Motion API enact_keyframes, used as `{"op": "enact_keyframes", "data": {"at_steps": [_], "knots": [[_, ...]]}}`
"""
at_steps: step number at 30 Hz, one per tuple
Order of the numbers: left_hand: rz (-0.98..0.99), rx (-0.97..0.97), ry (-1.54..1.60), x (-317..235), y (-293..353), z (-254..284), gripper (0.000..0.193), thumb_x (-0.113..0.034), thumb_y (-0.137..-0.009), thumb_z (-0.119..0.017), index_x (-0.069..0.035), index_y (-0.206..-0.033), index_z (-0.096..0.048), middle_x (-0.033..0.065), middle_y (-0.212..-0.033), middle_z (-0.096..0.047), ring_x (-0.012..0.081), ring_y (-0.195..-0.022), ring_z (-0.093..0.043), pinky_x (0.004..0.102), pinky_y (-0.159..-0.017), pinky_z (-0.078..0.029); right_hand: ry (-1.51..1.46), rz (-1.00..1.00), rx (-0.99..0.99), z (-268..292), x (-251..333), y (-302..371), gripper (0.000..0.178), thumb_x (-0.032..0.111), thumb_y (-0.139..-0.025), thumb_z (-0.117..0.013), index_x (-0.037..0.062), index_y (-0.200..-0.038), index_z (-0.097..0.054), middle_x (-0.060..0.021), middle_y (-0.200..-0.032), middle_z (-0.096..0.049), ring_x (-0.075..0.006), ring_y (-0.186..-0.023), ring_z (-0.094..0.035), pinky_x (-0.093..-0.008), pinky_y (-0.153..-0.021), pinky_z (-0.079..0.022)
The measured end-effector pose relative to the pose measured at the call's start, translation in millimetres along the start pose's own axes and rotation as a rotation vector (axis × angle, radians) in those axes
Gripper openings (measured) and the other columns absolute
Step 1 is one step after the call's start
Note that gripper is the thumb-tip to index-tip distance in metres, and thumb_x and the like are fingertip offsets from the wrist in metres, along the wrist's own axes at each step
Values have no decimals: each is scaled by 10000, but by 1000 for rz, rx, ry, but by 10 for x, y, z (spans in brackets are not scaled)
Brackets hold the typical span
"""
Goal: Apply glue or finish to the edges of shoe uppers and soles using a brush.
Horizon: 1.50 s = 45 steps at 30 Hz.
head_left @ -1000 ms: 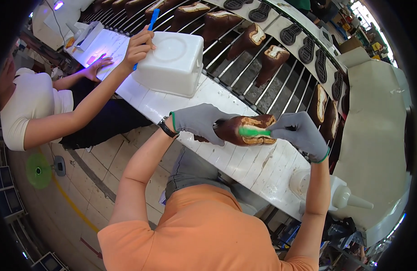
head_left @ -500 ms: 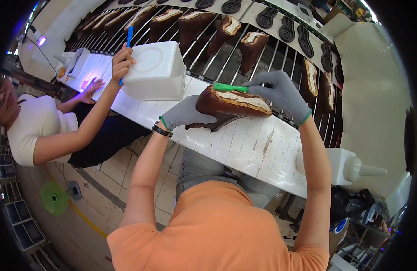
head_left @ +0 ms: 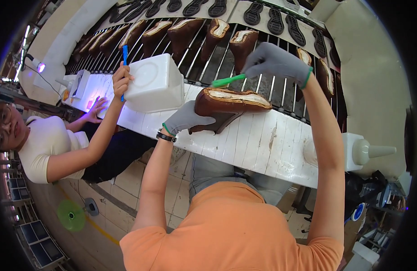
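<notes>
A dark brown shoe upper (head_left: 222, 110) is held sole side up above the bench, its pale bottom framed by a tan edge. My gloved left hand (head_left: 189, 119) wraps round its left end. Above and beyond the shoe, my gloved right hand (head_left: 278, 62) pinches the handle of a green brush (head_left: 228, 81). The brush's head points left and stands apart from the shoe's edge.
A white plastic box (head_left: 158, 83) stands left of the shoe on the white bench (head_left: 244, 147). Behind lies a roller rack with several brown uppers (head_left: 183, 36) and black soles (head_left: 275, 21). A co-worker's hand (head_left: 122, 81) holds a blue brush. A white bottle (head_left: 360, 151) stands right.
My right hand has lifted the green brush off the shoe's edge, up and away. The left hand keeps its hold on the shoe. The whole view has shifted slightly.
</notes>
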<state>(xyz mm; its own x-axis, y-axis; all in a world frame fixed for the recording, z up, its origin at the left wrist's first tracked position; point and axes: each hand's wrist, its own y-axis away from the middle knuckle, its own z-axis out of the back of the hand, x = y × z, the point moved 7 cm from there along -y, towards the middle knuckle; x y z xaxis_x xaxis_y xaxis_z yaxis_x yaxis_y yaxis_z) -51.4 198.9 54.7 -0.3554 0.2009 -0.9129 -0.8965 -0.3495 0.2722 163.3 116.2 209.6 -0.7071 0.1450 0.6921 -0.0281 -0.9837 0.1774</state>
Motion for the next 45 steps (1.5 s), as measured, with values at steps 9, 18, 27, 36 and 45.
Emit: {"op": "enact_keyframes", "data": {"at_steps": [9, 18, 27, 36, 45], "knots": [[20, -12, 46, 72, -41, -29, 315, -301, -765, -789, -27, -864, -669, 3, -606, -620, 80, -494, -551, 253, -448, -446, 534, -167, -126, 338, 125, 364, 151, 174, -734, -729, 44, -807, -750, -100, -696, -684, -174, -646, -658, -325, -628, -509], [81, -216, 840, 595, 397, -658, 488, -133, -837, -676, -14, -1287, -529, 26, -1043, -619, 113, -895, -594, 280, -791, -498, -549, -109, -504, -291, -565, 2214, 134, 26, -755, -700, -32, -867, -746, -31, -700, -663, -74, -607, -554, -227, -541, -406], [-317, -466, 721, -884, -910, -772, 314, -170, -834, -740, 4, -1071, -630, 52, -875, -645, 105, -744, -595, 265, -643, -480, -1037, -332, -944, -1119, -816, 3235, 192, 88, -630, -636, -68, -728, -689, -106, -611, -605, -106, -436, -471, -237, -406, -319], [-175, -723, -71, -678, -2463, -1159, 908, -326, -814, -725, 50, -1469, -221, 313, -1360, -482, 409, -1239, -511, 398, -1014, -424, -1141, -303, -1109, -1331, -945, 3714, 136, -29, -678, -588, -59, -763, -691, -91, -691, -625, -89, -527, -481, -230, -456, -321], [-494, -632, -600, -1167, -2578, -1894, 1209, -432, -710, -802, 75, -1497, -38, 313, -1545, -122, 458, -1447, -86, 516, -1169, -153, -1544, 1, -1071, -2051, -1614, 3538, 308, 245, -814, -753, -47, -889, -693, -79, -728, -656, -59, -438, -441, -194, -388, -288]]}}
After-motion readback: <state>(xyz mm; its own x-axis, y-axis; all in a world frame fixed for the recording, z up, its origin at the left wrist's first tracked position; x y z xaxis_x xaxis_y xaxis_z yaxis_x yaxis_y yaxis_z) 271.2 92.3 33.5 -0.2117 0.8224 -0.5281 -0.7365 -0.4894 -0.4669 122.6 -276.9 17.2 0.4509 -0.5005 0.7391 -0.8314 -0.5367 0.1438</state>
